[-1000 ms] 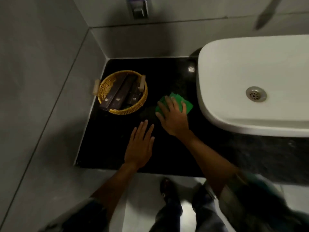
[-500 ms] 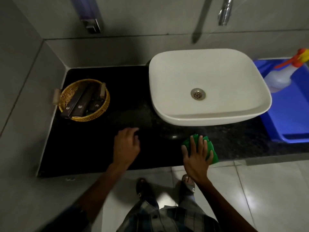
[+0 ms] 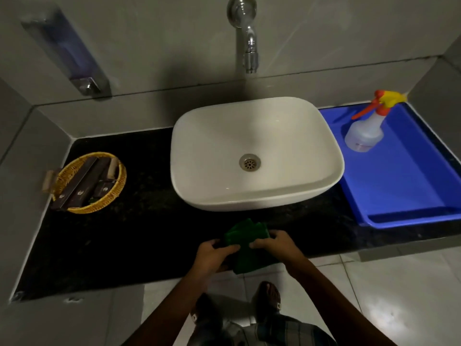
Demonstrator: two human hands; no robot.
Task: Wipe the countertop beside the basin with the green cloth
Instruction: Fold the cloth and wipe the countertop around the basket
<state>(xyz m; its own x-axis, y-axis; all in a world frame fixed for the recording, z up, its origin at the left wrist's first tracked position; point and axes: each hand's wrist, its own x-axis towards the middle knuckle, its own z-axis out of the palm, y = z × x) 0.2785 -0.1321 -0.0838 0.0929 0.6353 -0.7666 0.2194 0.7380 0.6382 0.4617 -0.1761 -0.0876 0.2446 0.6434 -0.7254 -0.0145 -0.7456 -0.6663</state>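
Note:
The green cloth [image 3: 245, 243] is bunched up over the front edge of the black countertop [image 3: 134, 236], just in front of the white basin [image 3: 254, 151]. My left hand [image 3: 212, 254] pinches its left side and my right hand [image 3: 273, 244] pinches its right side. Part of the cloth hangs down between the two hands, past the counter's edge.
A yellow wicker basket [image 3: 117, 193] with dark sachets stands at the counter's left end. A blue tray [image 3: 404, 186] holding a spray bottle [image 3: 365, 131] lies right of the basin. A chrome tap [image 3: 248, 33] and a wall soap dispenser [image 3: 67, 51] hang above.
The right hand slid the cloth from left of the basin to the counter's front edge. The left hand came over and now both hands grip the gathered cloth. The view shifted right.

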